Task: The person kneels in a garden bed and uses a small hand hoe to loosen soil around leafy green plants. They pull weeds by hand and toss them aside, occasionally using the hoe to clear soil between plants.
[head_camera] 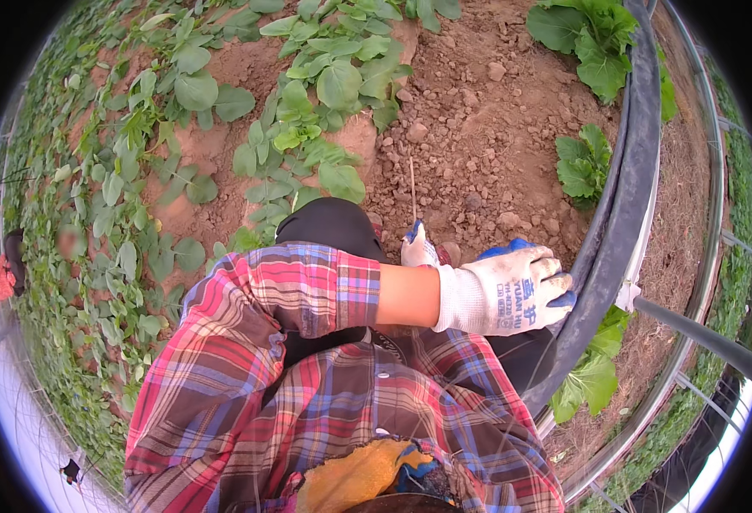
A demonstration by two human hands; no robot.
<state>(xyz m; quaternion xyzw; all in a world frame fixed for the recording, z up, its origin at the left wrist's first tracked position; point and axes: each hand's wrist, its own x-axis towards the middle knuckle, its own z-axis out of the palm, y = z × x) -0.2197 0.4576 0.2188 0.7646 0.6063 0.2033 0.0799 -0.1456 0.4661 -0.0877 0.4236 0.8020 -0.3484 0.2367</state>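
Note:
My left hand [520,292], in a white knit glove with blue-coated fingertips and printed writing, reaches across my body to the right. Its fingertips touch a thick black tube or rolled film [597,256]; what lies under the palm is hidden. Below the left forearm, my right hand [418,249] shows only in part, gloved the same way. A thin pale stick [413,186] rises from its fingertips over cloddy brown soil [466,154]. The left forearm and glove cover most of the right wrist.
Leafy green plants [337,83] grow in rows at the left and ahead. Larger light-green leafy plants [584,163] stand along the black tube. A metal pole [696,336] juts in from the right. My bent knee [330,226] is beside the bed. Another person [4,269] is far left.

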